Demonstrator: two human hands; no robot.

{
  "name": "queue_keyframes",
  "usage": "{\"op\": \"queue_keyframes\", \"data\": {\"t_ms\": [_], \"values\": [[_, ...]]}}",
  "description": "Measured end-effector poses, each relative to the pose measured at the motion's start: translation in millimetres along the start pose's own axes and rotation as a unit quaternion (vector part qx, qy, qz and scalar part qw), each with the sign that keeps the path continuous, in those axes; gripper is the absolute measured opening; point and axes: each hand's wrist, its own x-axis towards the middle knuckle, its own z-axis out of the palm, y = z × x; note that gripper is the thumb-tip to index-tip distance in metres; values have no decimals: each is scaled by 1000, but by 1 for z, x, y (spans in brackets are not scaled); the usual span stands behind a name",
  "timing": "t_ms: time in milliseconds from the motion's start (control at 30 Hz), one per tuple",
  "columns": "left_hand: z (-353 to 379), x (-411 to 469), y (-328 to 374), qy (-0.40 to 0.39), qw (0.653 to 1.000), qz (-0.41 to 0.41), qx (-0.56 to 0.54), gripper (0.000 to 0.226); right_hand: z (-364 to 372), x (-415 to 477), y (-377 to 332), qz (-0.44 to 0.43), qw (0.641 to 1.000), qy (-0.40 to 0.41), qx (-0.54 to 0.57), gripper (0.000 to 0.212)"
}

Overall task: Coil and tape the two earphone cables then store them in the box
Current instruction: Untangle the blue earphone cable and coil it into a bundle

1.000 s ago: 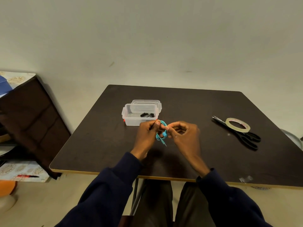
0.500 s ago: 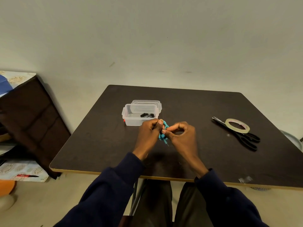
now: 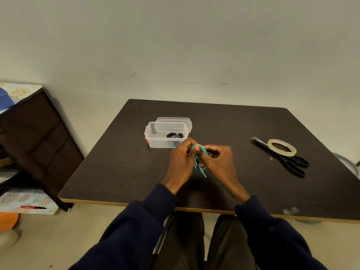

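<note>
A coiled teal earphone cable (image 3: 199, 159) is held between both my hands above the dark table (image 3: 243, 123). My left hand (image 3: 182, 160) grips the coil's left side and my right hand (image 3: 219, 162) pinches its right side. The metal jack plug hangs below the coil. Just behind my hands stands a clear plastic box (image 3: 153, 142), open, with a black coiled earphone cable (image 3: 174, 135) lying inside. The box's clear lid (image 3: 173, 120) lies behind it.
A roll of clear tape (image 3: 282, 147) lies on black scissors (image 3: 292, 162) at the table's right. A small piece of tape (image 3: 290, 211) sticks at the front right edge. A dark cabinet (image 3: 35, 137) stands on the left, beside the table.
Both hands have shifted slightly and closed in around the teal coil. The dangling jack end now hangs lower between them. Box, tape and scissors have not moved.
</note>
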Motion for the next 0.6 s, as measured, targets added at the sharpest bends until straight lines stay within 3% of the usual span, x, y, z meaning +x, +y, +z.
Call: {"op": "queue_keyframes", "data": {"t_ms": [233, 400, 600], "values": [[-1, 2, -4, 2, 999, 20, 37, 27, -8, 3, 5, 41, 999, -25, -4, 25], [-7, 2, -4, -38, 999, -20, -17, 24, -23, 8, 12, 119, 978, -121, 124, 22], [-14, 2, -1, -61, 990, -69, -107, 17, -37, 5, 22, 169, 919, -211, 286, 26]]}}
